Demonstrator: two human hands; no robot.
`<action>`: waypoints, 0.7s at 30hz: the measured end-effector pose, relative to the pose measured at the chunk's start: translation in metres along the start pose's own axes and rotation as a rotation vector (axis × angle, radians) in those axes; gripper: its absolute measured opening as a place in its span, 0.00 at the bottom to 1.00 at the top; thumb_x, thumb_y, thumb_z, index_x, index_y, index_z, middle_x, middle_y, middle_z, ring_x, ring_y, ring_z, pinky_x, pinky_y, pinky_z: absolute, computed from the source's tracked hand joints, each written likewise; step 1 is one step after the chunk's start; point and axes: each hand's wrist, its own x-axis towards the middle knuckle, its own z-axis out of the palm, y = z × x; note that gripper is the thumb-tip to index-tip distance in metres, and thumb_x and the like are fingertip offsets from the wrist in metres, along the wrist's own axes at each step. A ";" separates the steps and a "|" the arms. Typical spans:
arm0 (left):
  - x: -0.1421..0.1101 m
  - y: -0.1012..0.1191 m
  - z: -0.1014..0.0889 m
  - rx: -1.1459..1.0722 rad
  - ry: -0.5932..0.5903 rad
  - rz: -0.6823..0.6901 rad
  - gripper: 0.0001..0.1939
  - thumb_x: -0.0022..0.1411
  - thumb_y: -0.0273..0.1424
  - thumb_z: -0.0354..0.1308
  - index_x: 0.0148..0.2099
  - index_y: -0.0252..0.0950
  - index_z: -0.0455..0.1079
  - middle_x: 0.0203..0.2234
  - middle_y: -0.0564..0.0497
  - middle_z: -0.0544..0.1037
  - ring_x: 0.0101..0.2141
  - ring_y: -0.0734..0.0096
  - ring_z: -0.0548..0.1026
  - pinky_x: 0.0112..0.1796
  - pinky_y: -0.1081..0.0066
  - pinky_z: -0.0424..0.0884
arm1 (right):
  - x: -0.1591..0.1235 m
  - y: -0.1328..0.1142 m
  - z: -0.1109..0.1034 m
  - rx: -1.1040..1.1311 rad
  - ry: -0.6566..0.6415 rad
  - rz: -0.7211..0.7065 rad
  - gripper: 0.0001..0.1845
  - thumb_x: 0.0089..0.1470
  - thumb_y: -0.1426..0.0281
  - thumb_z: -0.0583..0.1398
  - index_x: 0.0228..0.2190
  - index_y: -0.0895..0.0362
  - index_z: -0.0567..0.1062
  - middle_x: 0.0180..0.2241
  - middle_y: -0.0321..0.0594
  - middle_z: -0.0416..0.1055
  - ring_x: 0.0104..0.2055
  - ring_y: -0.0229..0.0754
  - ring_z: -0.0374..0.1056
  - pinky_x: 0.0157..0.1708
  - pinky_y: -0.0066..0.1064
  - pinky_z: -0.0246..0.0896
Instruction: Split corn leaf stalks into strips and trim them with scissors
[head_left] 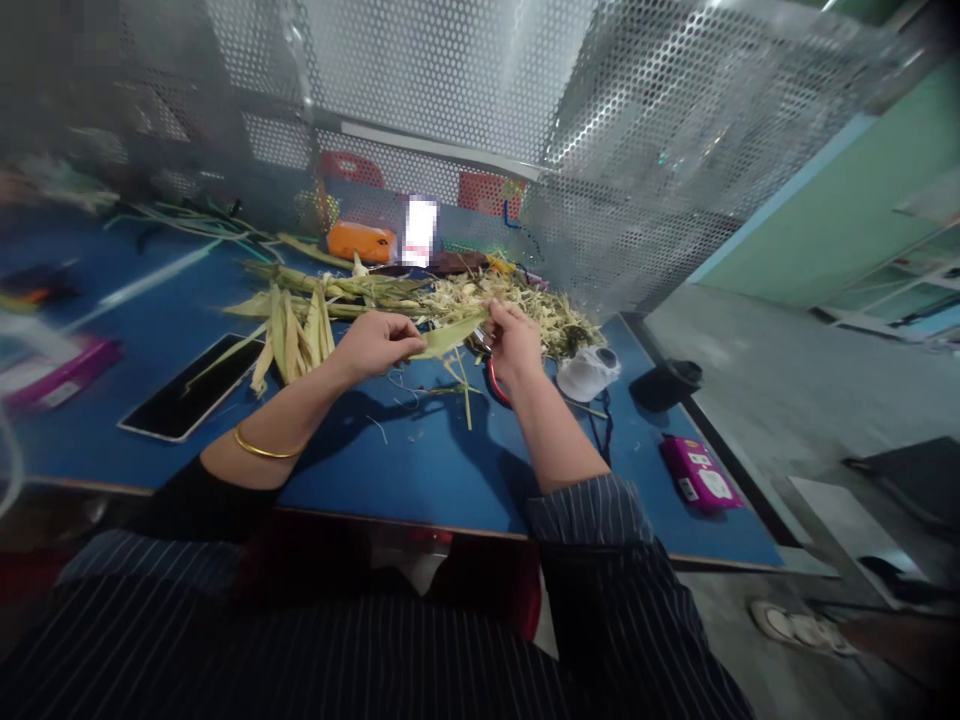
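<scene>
My left hand and my right hand both pinch one green-yellow leaf strip, stretched between them above the blue table. Red-handled scissors lie under my right hand, partly hidden by it. A bundle of cut leaf strips lies left of my left hand. Long green stalks and a heap of pale dry shreds lie just beyond both hands.
A dark phone lies at the left, a white tape roll, a black cup and a pink box at the right. An orange case sits at the back. Perforated metal screens wall the table.
</scene>
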 end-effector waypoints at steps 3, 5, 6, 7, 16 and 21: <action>0.001 -0.005 -0.001 -0.043 -0.004 -0.062 0.10 0.51 0.36 0.64 0.26 0.33 0.72 0.15 0.53 0.71 0.17 0.76 0.68 0.21 0.75 0.62 | 0.027 -0.007 -0.020 -0.071 0.216 -0.037 0.07 0.50 0.68 0.61 0.24 0.56 0.69 0.17 0.27 0.60 0.18 0.30 0.56 0.19 0.22 0.52; 0.001 -0.009 0.000 -0.133 0.025 -0.108 0.10 0.50 0.36 0.65 0.26 0.33 0.73 0.16 0.54 0.71 0.18 0.77 0.69 0.22 0.75 0.65 | 0.043 -0.012 -0.034 -0.297 0.362 -0.131 0.07 0.54 0.70 0.56 0.25 0.56 0.69 0.19 0.29 0.62 0.21 0.32 0.59 0.23 0.24 0.57; 0.001 -0.009 0.001 -0.194 0.043 -0.130 0.10 0.50 0.36 0.65 0.26 0.33 0.73 0.17 0.54 0.72 0.19 0.77 0.70 0.23 0.75 0.66 | 0.048 -0.014 -0.042 -0.497 0.431 -0.206 0.09 0.55 0.70 0.54 0.25 0.57 0.70 0.20 0.31 0.64 0.23 0.33 0.62 0.26 0.26 0.58; 0.001 -0.010 0.002 -0.255 0.061 -0.148 0.11 0.49 0.36 0.66 0.27 0.33 0.73 0.18 0.54 0.72 0.20 0.77 0.71 0.24 0.75 0.68 | 0.051 -0.015 -0.049 -0.749 0.461 -0.292 0.10 0.56 0.71 0.52 0.26 0.58 0.71 0.23 0.35 0.67 0.26 0.36 0.65 0.29 0.28 0.60; 0.001 -0.004 0.006 -0.361 0.190 -0.141 0.09 0.50 0.33 0.66 0.28 0.32 0.74 0.19 0.52 0.75 0.21 0.78 0.71 0.24 0.77 0.65 | 0.030 -0.023 -0.053 -1.605 0.282 -0.668 0.13 0.56 0.71 0.54 0.34 0.63 0.78 0.44 0.58 0.73 0.49 0.54 0.67 0.53 0.50 0.53; -0.001 0.000 0.009 -0.380 0.224 -0.150 0.09 0.50 0.33 0.65 0.29 0.32 0.74 0.19 0.52 0.75 0.20 0.77 0.71 0.23 0.76 0.65 | -0.001 -0.017 -0.001 -0.818 -0.274 -0.354 0.15 0.58 0.60 0.57 0.33 0.56 0.78 0.29 0.38 0.74 0.26 0.37 0.67 0.30 0.31 0.62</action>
